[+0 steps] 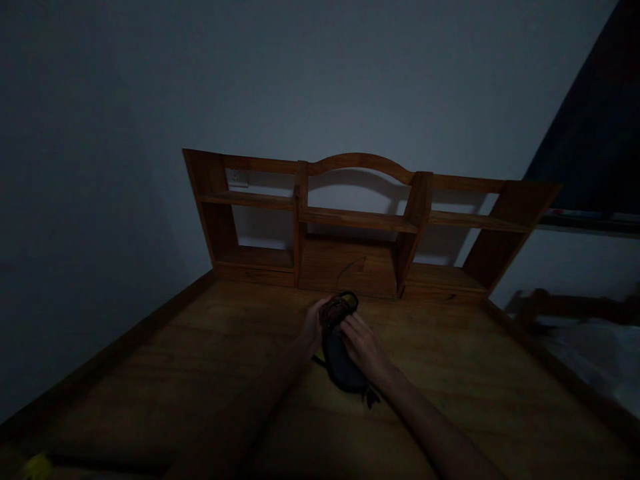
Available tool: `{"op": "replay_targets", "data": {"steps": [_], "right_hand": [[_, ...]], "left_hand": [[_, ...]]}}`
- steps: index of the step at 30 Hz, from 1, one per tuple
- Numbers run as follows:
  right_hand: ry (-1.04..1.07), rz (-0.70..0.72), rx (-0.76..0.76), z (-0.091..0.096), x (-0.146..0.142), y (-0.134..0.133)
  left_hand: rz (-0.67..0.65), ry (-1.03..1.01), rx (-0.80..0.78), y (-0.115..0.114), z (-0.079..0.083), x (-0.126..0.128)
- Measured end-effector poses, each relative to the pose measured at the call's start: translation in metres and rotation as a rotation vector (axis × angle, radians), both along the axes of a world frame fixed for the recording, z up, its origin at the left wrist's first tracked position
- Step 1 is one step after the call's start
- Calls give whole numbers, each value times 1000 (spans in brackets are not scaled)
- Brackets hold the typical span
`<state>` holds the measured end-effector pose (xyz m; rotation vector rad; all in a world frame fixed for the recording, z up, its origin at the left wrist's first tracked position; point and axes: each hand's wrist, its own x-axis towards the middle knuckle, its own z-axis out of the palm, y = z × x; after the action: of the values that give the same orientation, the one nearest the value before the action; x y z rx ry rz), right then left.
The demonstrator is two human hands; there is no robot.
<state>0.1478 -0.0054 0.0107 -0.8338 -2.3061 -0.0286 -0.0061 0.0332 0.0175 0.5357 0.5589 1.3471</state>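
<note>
Over the wooden desk top (225, 353) is a dark oval item (345, 367) with a smooth grey face and a thick black rim. Its far end is looped, with brown and yellowish parts inside, and a small black tab hangs from its near end. The dim light hides its exact kind. My left hand (313, 325) is closed around its far left side. From the right, my right hand (365, 343) has its fingers bent onto the item near the looped end; the fingertips are partly hidden, so what they pinch is unclear.
A wooden shelf unit (360, 219) with several compartments stands at the back of the desk against the wall (320, 80). Something yellow (38, 467) shows at the bottom left. On the right are a dark board (595, 127) and a pale plastic-like heap (595, 353).
</note>
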Motion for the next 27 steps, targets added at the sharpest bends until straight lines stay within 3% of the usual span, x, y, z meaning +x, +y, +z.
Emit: {"op": "replay_targets", "data": {"steps": [6,16,27], "right_hand": [[14,50,10,3,2,-1],[111,161,-16,6,3,8],[53,85,-55,2,5,10]], "left_hand": [[9,-24,36,1,0,-3],[-24,-125,-52,3,-4,-8],[-12,-11,4,5,-4,7]]}}
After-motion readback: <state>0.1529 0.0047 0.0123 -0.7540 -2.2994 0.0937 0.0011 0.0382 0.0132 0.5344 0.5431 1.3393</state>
